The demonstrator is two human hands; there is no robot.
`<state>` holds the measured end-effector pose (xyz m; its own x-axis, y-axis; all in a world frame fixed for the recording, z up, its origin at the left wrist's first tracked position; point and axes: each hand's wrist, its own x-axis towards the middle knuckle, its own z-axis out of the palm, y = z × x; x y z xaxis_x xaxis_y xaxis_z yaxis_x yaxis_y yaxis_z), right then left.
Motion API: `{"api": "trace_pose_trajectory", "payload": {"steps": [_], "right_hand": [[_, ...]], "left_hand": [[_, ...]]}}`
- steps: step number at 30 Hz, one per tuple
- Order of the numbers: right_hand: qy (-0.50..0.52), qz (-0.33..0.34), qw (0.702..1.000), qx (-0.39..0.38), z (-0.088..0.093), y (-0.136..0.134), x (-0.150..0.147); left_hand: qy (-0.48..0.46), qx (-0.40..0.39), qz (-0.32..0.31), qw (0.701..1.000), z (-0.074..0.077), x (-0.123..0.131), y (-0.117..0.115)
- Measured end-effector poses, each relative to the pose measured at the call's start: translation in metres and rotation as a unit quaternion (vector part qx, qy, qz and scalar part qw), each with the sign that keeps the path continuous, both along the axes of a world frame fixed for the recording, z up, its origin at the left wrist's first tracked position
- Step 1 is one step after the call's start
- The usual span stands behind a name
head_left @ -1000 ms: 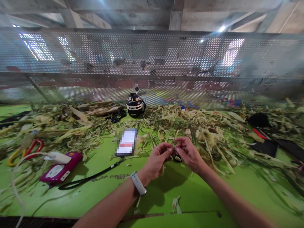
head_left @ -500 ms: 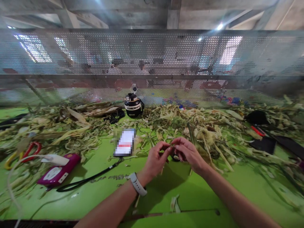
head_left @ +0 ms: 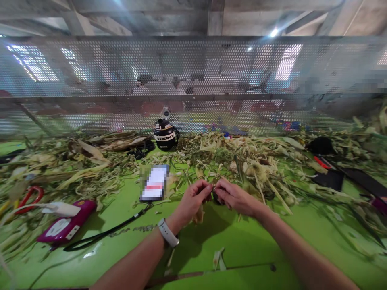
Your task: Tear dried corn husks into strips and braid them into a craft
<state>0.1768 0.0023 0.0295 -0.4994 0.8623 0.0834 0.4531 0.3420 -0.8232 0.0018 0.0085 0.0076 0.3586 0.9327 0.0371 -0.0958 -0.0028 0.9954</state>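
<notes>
My left hand (head_left: 193, 199), with a pale watch strap (head_left: 168, 233) on its wrist, is closed in a pinch. A pale strip of corn husk (head_left: 198, 215) hangs under its fingers. Just beside it my right hand (head_left: 234, 197) is also pinched shut, its fingertips almost touching the left ones. What lies between the fingertips is small and mostly hidden. A small dark round object (head_left: 217, 198) shows partly behind the hands. Both hands are held above the green table (head_left: 242, 249), in front of a heap of husk strips (head_left: 260, 165).
A phone (head_left: 155, 183) with a black lanyard (head_left: 109, 230) lies left of my hands. Farther left are a purple power strip (head_left: 65, 225) with a white plug and red-handled scissors (head_left: 33, 198). Behind stand a black ENERGY jug (head_left: 165, 138) and a perforated metal screen (head_left: 193, 72).
The view has shifted slightly, so things sit a little farther left. My fingers have drawn into a tighter pinch, and more of the pale husk shows below my left hand.
</notes>
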Motion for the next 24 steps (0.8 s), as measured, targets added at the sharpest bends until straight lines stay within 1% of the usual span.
{"api": "trace_pose_trajectory", "payload": {"steps": [2,4,6,8,9,11,13,15,16,18,20,22,24], "right_hand": [[-0.020,0.015,0.999,-0.025,0.001,0.000,0.003],[-0.051,0.028,0.998,-0.008,0.003,-0.001,0.004],[-0.070,0.038,0.997,0.017,0.004,-0.001,0.005],[-0.074,0.044,0.996,0.030,0.006,-0.001,0.006],[-0.073,0.040,0.996,0.033,0.007,0.001,0.008],[-0.064,0.006,0.998,0.029,0.010,0.005,0.015],[-0.037,-0.067,0.997,0.015,0.011,0.012,0.024],[0.013,-0.150,0.989,0.003,0.010,0.021,0.034],[0.043,-0.180,0.983,0.001,0.008,0.025,0.037],[0.098,-0.210,0.973,0.001,0.003,0.031,0.039],[0.136,-0.213,0.968,0.009,-0.002,0.034,0.038],[0.151,-0.204,0.967,0.017,-0.006,0.035,0.035],[0.155,-0.201,0.967,0.025,-0.008,0.035,0.034]], "left_hand": [[0.031,0.016,-0.019,0.999,-0.002,-0.002,0.003],[0.064,0.027,-0.036,0.997,-0.004,-0.002,0.005],[0.084,0.021,-0.048,0.995,-0.007,-0.002,0.006],[0.084,0.003,-0.046,0.995,-0.008,-0.001,0.006],[0.079,-0.006,-0.036,0.996,-0.008,-0.001,0.006],[0.071,-0.018,-0.003,0.997,-0.005,-0.003,0.008],[0.088,-0.014,0.031,0.996,0.001,-0.006,0.013],[0.138,0.008,0.040,0.990,0.009,-0.010,0.022],[0.173,0.027,0.038,0.984,0.014,-0.011,0.028],[0.258,0.082,0.030,0.962,0.020,-0.010,0.043],[0.352,0.150,0.044,0.923,0.021,-0.001,0.058],[0.442,0.198,0.052,0.873,0.016,0.014,0.071],[0.491,0.229,0.067,0.838,0.007,0.033,0.080]]}}
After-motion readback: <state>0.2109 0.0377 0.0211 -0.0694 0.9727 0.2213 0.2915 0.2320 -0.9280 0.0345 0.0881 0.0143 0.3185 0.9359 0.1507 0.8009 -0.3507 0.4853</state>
